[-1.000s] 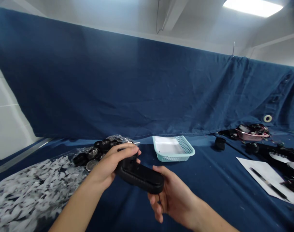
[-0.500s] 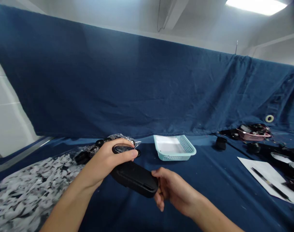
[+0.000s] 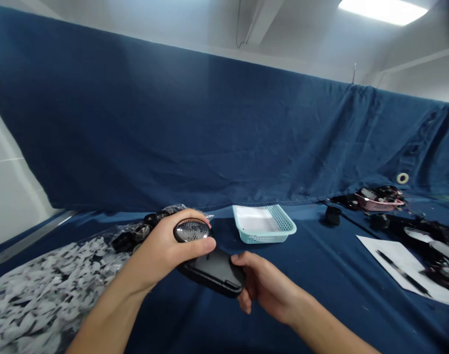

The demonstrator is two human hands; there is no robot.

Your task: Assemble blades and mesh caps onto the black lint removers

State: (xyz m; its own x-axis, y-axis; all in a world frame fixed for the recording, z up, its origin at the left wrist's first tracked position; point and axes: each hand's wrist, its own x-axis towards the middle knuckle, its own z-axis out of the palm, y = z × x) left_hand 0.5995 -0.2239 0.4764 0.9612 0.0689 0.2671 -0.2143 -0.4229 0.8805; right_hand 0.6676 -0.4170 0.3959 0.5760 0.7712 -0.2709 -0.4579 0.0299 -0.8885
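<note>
A black fabric shaver (image 3: 215, 269) with a round, shiny perforated head (image 3: 192, 230) is held in the air over the blue cloth. My left hand (image 3: 174, 243) wraps round its head end, the thumb lying just below the metal mesh. At the body's lower right end, my right hand (image 3: 259, 280) grips with the thumb on top; its other fingers are partly hidden underneath. Left of my left hand, black round parts (image 3: 130, 236) lie in clear plastic. A clear bag of white and grey pieces (image 3: 50, 290) spreads in front of them.
A light-blue basket (image 3: 264, 239) with white paper inside stands behind my hands. To the right lie a paper sheet (image 3: 394, 255) with a black pen (image 3: 403, 273), a small black part (image 3: 332, 215) and a pink basket (image 3: 379, 204) of parts. A blue curtain (image 3: 209, 128) hangs behind.
The fabric shaver has tilted so that its mesh head and the face of its body show more to me. Both hands keep their hold. The view has shifted slightly to the right.
</note>
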